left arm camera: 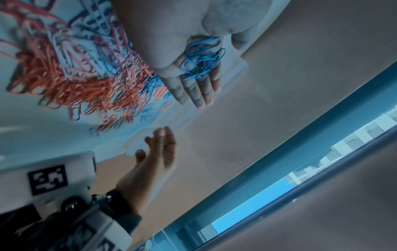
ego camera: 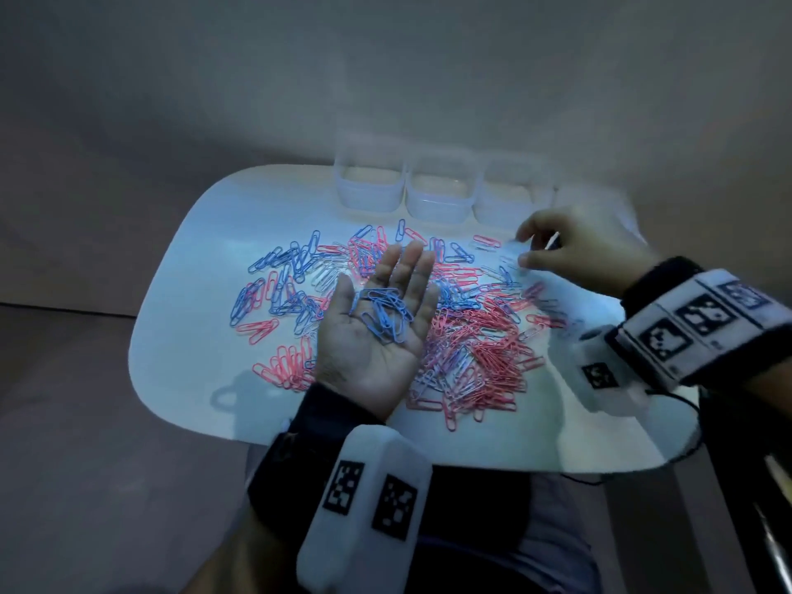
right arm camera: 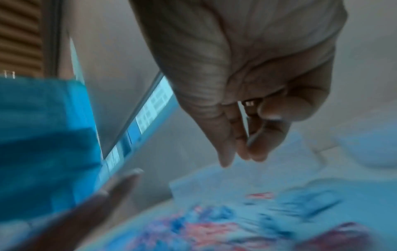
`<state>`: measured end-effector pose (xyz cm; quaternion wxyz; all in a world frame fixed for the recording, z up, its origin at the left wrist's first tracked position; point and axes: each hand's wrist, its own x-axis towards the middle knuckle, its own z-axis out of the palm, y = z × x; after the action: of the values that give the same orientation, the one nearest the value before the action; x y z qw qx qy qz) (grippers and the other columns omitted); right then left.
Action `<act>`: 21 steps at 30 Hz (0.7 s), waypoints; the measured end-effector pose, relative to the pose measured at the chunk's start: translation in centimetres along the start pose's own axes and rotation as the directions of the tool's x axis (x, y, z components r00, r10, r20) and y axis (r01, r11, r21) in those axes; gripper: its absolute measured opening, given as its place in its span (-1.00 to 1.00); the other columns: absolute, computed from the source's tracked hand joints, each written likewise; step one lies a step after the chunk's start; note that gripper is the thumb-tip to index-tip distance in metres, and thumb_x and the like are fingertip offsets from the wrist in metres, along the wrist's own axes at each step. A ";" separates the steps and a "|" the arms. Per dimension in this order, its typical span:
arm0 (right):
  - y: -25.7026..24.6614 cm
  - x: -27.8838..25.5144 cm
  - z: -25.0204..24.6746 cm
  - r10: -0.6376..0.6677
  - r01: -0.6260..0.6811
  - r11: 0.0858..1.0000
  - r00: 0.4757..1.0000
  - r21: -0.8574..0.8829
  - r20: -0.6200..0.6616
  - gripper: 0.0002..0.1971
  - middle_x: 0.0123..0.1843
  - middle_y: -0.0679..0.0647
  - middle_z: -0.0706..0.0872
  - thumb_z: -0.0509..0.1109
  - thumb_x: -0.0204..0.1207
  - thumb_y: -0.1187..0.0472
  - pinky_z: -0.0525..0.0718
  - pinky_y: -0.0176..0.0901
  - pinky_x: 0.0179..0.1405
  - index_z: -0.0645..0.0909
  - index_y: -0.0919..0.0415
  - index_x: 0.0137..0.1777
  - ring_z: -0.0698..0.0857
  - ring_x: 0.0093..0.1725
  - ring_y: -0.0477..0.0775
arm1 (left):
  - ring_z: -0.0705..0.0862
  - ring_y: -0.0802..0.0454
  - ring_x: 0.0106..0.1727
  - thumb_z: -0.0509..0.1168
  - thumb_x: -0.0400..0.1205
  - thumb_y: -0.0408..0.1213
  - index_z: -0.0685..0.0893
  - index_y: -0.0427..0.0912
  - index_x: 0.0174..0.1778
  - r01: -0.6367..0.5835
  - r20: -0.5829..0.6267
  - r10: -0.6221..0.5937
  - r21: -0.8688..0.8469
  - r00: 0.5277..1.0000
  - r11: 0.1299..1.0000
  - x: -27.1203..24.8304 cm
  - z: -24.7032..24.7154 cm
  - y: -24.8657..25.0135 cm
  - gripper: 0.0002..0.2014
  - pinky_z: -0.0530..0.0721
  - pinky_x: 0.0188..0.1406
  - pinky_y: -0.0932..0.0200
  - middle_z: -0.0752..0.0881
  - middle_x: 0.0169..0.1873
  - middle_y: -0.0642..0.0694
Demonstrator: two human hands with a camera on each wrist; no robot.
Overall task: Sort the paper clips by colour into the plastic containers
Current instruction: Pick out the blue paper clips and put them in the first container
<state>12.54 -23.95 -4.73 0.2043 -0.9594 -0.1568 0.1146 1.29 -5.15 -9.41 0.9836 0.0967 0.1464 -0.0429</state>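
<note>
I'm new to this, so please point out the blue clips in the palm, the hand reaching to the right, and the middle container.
blue clips (ego camera: 385,312): head view, middle of the bunch.
right hand (ego camera: 578,250): head view, its back.
middle container (ego camera: 439,203): head view, front wall.

Head view looks down; wrist views close, sharing the table (ego camera: 180,336).

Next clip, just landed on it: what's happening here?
A person is sorting paper clips at a white table. The left hand lies palm up, fingers straight, carrying a small heap of blue clips. The right hand reaches toward the far right edge of the mixed pile of pink, blue and white clips; motion blur hides whether it holds one. The clear plastic containers at the back look empty.
</note>
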 end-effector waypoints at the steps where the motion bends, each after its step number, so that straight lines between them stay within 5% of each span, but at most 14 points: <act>1: 0.0 0.5 0.1 -0.001 0.002 0.999 1.000 -0.050 0.010 -0.73 -0.21 0.03 0.62 0.47 0.43 0.23 0.55 -0.11 -0.04 0.66 0.27 0.11 0.60 -0.15 0.06 | 0.79 -0.15 -0.02 0.11 0.59 0.00 0.78 -0.38 -0.07 -0.013 -0.017 0.013 -0.003 1.000 1.000 0.1 -0.2 0.2 -0.50 0.69 0.00 -0.09 0.77 0.03 -0.27; 9: -4.2 4.0 1.6 -0.145 0.159 0.962 0.986 -0.223 0.082 -0.77 0.08 0.08 0.74 0.42 0.44 0.18 0.53 -0.08 0.16 0.71 0.12 0.09 0.64 0.13 0.16 | 0.80 -0.06 -0.02 0.13 0.55 -0.04 0.81 -0.33 -0.15 -0.034 -0.077 0.042 0.103 0.996 0.994 -1.0 -0.5 2.0 -0.54 0.69 0.00 -0.01 0.78 0.01 -0.21; 16: -5.7 4.1 2.6 -0.024 0.067 0.954 0.989 -0.294 0.148 -0.91 -0.06 0.09 0.74 0.44 0.41 0.25 0.45 -0.21 -0.17 0.69 0.11 -0.09 0.67 0.03 0.17 | 0.80 -0.09 -0.01 0.20 0.56 -0.09 0.80 -0.36 -0.13 -0.039 -0.094 0.044 0.056 0.995 0.998 -1.4 -0.7 2.6 -0.60 0.71 -0.02 -0.01 0.79 0.00 -0.24; 21: -5.6 4.2 2.8 0.027 0.038 0.959 0.974 -0.281 0.224 -0.87 0.03 0.19 0.74 0.35 0.47 0.29 0.49 -0.19 -0.15 0.69 0.24 -0.03 0.67 0.06 0.21 | 0.78 -0.17 0.05 0.58 0.28 -0.17 0.78 -0.40 -0.05 -0.002 -0.041 0.002 0.014 0.999 1.000 -1.1 -0.3 2.6 -0.57 0.70 -0.01 -0.11 0.76 0.06 -0.30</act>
<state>14.22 -16.59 -5.50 0.0459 -0.9591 -0.1967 0.1983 0.42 -2.47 -8.86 0.9798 0.1044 0.1659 -0.0409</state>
